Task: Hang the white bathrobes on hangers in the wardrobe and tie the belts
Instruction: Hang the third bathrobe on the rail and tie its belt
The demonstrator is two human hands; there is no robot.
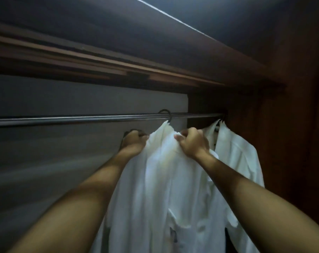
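We are gripping the bathrobe (160,179) with our left hand (135,143) and right hand (192,143), fingers curled into its collar. Above them, its hanger (165,114) is hooking the rail (81,119).

Glossy metal rail (81,119) above hands; soft white cloth robes (160,179) below; dark polished wood shelf (118,64) overhead.

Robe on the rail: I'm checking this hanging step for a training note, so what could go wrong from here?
1. Both hands grip the robe up at its shoulders: the left hand at the hanger's end, the right hand bunching the collar. A tug could pull it off one side.
2. Only the hook sits on the rail; pulling might unhook it.
3. The second robe hangs close on the right, so sleeves may tangle.
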